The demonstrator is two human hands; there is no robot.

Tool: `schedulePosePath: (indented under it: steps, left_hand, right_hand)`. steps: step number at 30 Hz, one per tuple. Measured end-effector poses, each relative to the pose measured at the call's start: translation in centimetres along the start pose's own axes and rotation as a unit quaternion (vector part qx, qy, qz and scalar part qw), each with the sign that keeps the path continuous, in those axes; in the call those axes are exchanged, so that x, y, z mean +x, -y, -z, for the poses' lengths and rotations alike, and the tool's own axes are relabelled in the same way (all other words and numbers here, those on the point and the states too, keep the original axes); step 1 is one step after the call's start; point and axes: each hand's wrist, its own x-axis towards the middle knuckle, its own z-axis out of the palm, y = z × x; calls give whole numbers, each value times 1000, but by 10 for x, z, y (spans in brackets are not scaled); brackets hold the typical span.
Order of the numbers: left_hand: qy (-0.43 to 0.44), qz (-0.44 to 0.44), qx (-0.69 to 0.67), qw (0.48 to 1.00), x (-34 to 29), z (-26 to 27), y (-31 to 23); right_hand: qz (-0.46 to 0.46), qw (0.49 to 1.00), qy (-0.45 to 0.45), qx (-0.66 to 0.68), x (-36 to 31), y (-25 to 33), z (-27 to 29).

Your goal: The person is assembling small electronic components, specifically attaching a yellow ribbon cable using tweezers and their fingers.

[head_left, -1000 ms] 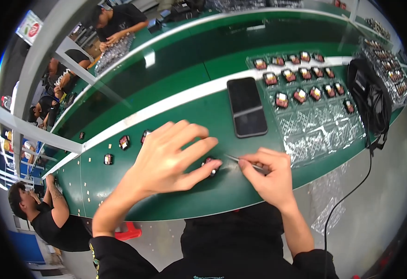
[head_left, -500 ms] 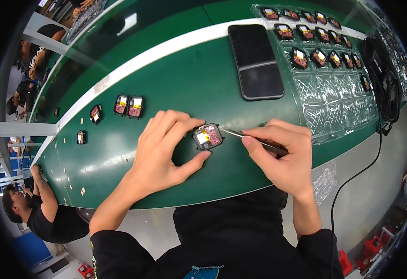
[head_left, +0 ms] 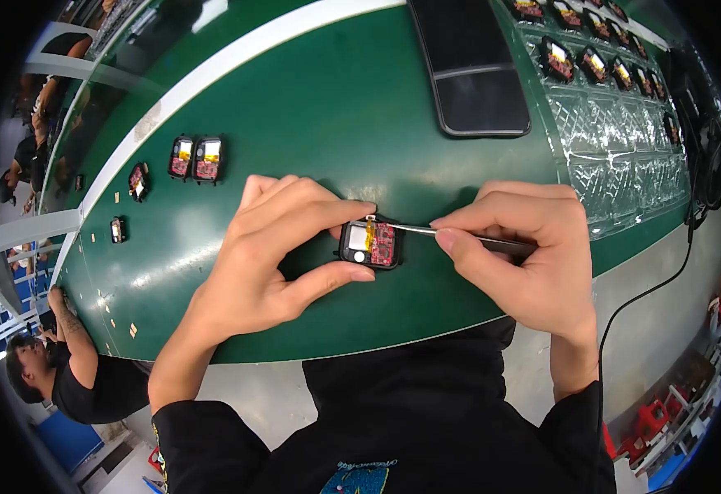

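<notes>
The left hand [head_left: 274, 247] had its thumb and forefinger closed on the lower and upper edges of a black-cased circuit module [head_left: 383, 244], at the centre of the frame. The right hand [head_left: 550, 276] pinched slim tweezers [head_left: 414, 230], their tip at the module's top edge; its exact contact was too small to tell. Farther out on the green table [head_left: 311, 99], two similar modules [head_left: 208, 160] sat side by side at upper left, a black phone [head_left: 482, 99] at upper centre-right, and a clear tray [head_left: 620, 177] at upper right.

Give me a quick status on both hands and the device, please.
Left hand gripping open black device by its edges. Right hand holding tweezers, tip at device's upper edge. Nothing seen blocking either.
</notes>
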Motion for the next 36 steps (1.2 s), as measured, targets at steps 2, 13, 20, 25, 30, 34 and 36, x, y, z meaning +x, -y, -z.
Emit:
schedulePosePath:
  steps: [2,13,20,25,30,34,36]
  left_hand:
    - [0,4,-5,1000,2,0,0]
    - [26,5,3,1000,5,4,4]
    - [29,-6,0,1000,5,6,5]
    - [36,-5,5,999,7,7,7]
    - [30,9,8,999,4,6,5]
    - [11,29,-24,999,4,4,7]
    - [17,14,-10,1000,3,5,6]
  right_hand:
    - [16,1000,0,-17,3,-2,-4]
    - [103,993,-6,-64,6,-11,-10]
    - [126,990,-8,-68,7,-13,-12]
    - [134,988,-19,-68,8,-14,-12]
    - [160,980,-29,-110,4,-9,-9]
    - [242,957,-73,-141,1,-22,-14]
    - [253,955,-67,-139,2,-24,-17]
